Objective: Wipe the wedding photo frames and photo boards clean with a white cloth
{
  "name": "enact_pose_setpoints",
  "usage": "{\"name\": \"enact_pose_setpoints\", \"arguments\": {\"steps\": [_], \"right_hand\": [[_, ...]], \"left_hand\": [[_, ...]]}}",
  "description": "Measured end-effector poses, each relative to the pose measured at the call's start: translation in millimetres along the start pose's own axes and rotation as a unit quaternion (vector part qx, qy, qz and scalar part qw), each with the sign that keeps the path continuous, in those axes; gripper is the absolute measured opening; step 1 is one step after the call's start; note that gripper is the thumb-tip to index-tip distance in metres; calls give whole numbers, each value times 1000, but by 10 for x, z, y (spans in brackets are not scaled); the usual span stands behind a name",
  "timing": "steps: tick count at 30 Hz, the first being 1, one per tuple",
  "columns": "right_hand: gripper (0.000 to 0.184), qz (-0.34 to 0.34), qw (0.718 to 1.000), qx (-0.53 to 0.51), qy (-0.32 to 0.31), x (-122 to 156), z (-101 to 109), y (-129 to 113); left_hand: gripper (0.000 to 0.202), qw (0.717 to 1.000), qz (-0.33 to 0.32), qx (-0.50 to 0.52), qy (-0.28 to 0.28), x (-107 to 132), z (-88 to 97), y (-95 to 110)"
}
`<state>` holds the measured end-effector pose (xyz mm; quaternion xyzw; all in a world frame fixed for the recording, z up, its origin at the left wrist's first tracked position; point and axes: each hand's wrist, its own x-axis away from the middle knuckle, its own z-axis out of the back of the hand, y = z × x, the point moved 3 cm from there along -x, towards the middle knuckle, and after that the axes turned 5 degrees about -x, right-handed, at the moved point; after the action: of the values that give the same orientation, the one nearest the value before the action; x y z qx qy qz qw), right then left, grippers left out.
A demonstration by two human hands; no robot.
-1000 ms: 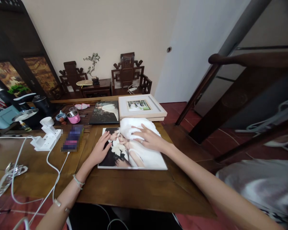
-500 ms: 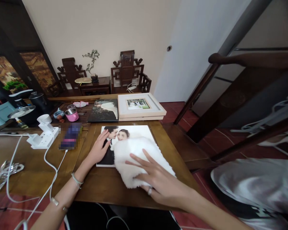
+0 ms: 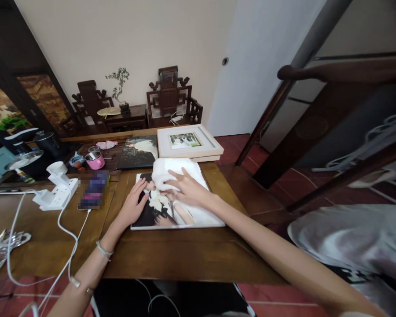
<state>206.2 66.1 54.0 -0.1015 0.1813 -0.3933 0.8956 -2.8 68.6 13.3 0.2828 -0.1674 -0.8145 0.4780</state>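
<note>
Currently: L hand [image 3: 134, 205] at 10 o'clk on photo panel [image 3: 158, 204], open flat, gripping nil | R hand [image 3: 193, 190] splayed over wht cloth [image 3: 166, 169], 12 o'clk

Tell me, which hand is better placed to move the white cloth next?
Probably the right hand: its spread fingers rest on the white cloth, over the far part of the wedding photo. The left hand lies at the photo's left side, apart from the cloth.

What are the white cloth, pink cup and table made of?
White cloth: probably soft fleece or terry; its surface looks fluffy.
Pink cup: perhaps glossy plastic outside, metal inside; the inner wall looks silvery.
Table: likely varnished wood; it's brown with a soft sheen.
</note>
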Motion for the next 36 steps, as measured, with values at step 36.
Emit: {"name": "enact_pose_setpoints", "arguments": {"steps": [36], "right_hand": [[36, 46, 993, -79, -69, 850, -120, -899]], "left_hand": [[46, 1000, 2, 12, 6, 5, -28, -23]]}}
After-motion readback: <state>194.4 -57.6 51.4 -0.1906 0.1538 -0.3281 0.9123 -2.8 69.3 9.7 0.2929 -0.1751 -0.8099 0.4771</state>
